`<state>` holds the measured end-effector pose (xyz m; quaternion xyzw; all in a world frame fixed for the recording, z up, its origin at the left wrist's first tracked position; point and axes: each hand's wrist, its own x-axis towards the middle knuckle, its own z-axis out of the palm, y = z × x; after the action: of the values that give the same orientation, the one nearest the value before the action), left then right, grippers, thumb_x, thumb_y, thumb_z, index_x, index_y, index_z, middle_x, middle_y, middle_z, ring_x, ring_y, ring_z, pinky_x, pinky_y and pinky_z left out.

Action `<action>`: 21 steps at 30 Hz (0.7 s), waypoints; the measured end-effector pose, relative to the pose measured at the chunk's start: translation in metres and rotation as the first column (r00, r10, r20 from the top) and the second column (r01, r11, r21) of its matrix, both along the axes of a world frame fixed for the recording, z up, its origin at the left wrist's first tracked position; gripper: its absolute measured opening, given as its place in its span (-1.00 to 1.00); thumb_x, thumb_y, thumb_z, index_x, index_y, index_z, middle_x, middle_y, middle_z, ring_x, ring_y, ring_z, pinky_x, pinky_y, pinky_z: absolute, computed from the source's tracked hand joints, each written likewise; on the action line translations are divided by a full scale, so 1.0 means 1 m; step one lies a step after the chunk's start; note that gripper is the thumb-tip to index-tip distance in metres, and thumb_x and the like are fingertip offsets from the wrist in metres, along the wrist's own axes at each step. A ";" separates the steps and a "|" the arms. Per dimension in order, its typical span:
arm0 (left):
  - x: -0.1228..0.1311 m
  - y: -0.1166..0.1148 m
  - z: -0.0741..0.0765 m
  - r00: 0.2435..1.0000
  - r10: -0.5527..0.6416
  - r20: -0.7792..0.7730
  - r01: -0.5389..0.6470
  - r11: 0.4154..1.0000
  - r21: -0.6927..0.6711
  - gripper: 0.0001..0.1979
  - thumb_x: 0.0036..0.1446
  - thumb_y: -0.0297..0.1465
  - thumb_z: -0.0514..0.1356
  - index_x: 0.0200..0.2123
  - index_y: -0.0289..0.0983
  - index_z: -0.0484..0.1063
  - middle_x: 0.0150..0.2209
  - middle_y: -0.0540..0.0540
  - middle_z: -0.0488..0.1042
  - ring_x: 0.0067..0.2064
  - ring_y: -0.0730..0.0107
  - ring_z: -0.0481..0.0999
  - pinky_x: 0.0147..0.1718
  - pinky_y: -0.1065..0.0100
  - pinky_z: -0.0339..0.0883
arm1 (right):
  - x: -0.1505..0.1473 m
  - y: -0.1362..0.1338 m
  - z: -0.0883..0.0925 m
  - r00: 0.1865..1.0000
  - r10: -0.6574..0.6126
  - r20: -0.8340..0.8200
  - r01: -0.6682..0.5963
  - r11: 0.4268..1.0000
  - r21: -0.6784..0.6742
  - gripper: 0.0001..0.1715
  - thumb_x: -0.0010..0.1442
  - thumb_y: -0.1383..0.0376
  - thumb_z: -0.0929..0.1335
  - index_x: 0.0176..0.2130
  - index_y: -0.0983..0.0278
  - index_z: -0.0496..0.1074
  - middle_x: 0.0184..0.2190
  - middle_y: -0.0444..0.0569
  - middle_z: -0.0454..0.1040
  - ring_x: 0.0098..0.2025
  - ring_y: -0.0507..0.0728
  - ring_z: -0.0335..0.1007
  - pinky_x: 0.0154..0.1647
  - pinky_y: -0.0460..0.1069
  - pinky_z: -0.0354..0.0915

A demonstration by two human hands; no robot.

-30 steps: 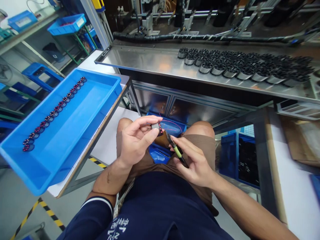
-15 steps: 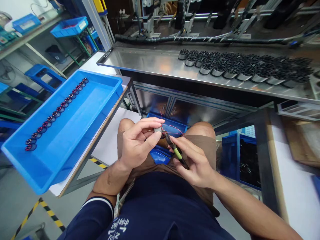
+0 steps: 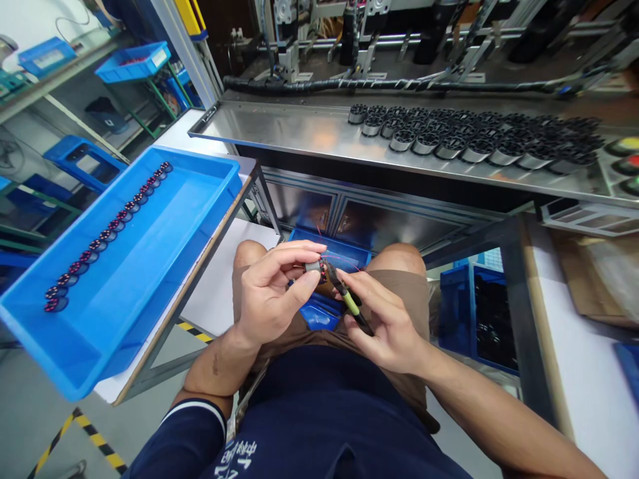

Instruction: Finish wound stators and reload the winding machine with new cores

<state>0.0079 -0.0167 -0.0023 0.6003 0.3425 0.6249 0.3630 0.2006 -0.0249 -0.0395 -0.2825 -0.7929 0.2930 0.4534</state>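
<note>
Over my lap, my left hand (image 3: 272, 293) pinches a small grey wound stator (image 3: 315, 269) with red wire coils between thumb and fingers. Thin red wire ends (image 3: 339, 259) trail off it to the right. My right hand (image 3: 387, 319) grips a small cutter with a yellow-green handle (image 3: 349, 301), its dark tip touching the stator's right side. Both hands are close together above a blue bin (image 3: 319, 313) between my knees.
A blue tray (image 3: 150, 253) at left holds a row of several wound stators (image 3: 107, 233) along its far side. A steel shelf (image 3: 299, 133) ahead carries several dark unwound stator cores (image 3: 474, 136). Machine frame and blue crates (image 3: 474, 319) stand at right.
The cutter tip has moved in from just below the stator to touch its right side. My hands shifted slightly; the view drifted a little.
</note>
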 end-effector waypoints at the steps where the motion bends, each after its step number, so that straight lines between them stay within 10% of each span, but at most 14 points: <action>1: 0.000 0.000 0.000 1.000 -0.004 0.000 0.004 1.000 0.003 -0.79 0.17 -0.51 0.32 -0.11 -0.19 0.59 -0.08 -0.10 0.62 0.00 0.34 0.62 -0.07 0.33 0.58 | 0.000 0.000 0.001 1.000 0.001 -0.001 -0.001 1.000 0.002 -0.20 0.20 0.50 0.32 0.37 0.19 0.19 -0.08 0.07 0.47 -0.13 0.13 0.48 -0.12 0.05 0.49; 21: -0.005 0.002 -0.007 0.992 -0.016 -0.127 0.030 0.994 0.107 -0.80 0.20 -0.48 0.31 -0.10 -0.19 0.56 0.01 -0.13 0.58 0.06 0.25 0.58 -0.01 0.20 0.58 | 0.002 -0.002 -0.005 0.991 -0.134 0.025 0.136 0.987 -0.083 -0.27 0.21 0.50 0.31 0.32 0.20 0.29 -0.11 0.04 0.56 -0.20 0.11 0.53 -0.08 0.04 0.48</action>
<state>0.0027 -0.0144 -0.0095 0.6613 0.3232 0.5992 0.3149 0.2028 -0.0270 -0.0445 -0.3574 -0.7633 0.2920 0.4521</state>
